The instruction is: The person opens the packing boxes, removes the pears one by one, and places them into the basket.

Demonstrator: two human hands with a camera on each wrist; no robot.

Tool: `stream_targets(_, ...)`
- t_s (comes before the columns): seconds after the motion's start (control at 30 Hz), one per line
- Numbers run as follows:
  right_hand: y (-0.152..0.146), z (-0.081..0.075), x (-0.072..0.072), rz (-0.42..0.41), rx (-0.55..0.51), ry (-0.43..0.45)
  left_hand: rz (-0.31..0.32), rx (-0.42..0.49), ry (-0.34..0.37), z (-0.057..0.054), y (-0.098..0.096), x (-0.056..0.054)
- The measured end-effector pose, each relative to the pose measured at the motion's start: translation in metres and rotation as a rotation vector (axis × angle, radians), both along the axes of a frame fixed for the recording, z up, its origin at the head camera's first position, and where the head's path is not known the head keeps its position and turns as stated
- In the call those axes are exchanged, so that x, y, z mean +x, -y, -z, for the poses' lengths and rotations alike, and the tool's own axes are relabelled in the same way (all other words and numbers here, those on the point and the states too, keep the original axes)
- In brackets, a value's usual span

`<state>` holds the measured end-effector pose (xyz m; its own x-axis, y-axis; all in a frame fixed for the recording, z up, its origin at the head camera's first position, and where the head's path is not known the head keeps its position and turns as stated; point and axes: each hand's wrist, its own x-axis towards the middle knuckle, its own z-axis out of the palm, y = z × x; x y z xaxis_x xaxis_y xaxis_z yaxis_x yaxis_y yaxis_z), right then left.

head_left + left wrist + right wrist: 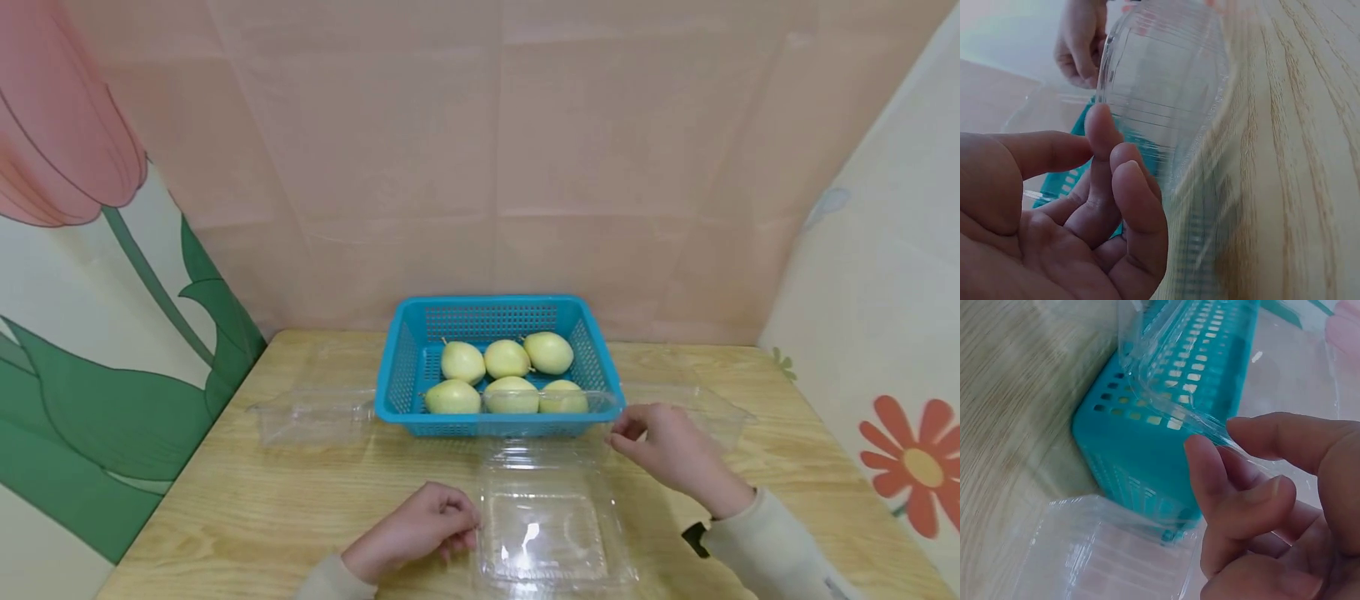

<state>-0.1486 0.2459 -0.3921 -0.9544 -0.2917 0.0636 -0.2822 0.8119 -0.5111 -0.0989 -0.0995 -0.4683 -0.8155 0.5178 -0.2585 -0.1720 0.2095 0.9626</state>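
Observation:
A clear plastic clamshell box (543,533) stands unfolded in front of the blue basket, its raised flap overlapping the basket's front in the head view. My right hand (671,450) pinches the flap's right corner between thumb and index finger; the right wrist view shows the thin clear edge (1191,415) running to these fingertips. At the near part's left edge is my left hand (423,529), thumb and index finger pinched together at the rim. The clear ribbed wall (1160,81) rises just beyond those fingers in the left wrist view.
The blue basket (386,375) holds several yellow-green pears (462,362) near the back of the wooden table (247,517). One clear plastic box (315,417) lies left of the basket, another (720,408) right of it. A pink cloth backdrop (487,167) hangs behind.

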Motion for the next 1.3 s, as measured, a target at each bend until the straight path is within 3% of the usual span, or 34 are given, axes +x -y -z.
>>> stream_targets(0.27,-0.011,0.001,0.002,0.023,0.056,-0.060,0.043,0.034,0.037,-0.003,-0.001,0.002)
stream_targets(0.63,-0.024,-0.012,0.000,0.060,-0.022,0.017,0.079,0.059,0.045,0.000,-0.001,0.003)
stream_targets(0.87,-0.041,-0.017,-0.003,0.078,-0.021,0.053,0.076,0.060,0.039,0.003,-0.001,0.003)
stream_targets(0.97,-0.051,-0.023,-0.003,0.051,-0.010,0.039,0.070,0.057,0.041,0.004,-0.001,0.003)
stream_targets(1.17,-0.079,-0.030,-0.006,-0.062,0.047,-0.088,0.069,0.049,0.041,0.007,0.000,0.003)
stream_targets(1.3,-0.098,-0.031,-0.007,-0.102,0.056,-0.078,0.068,0.043,0.050,0.008,0.000,0.003)
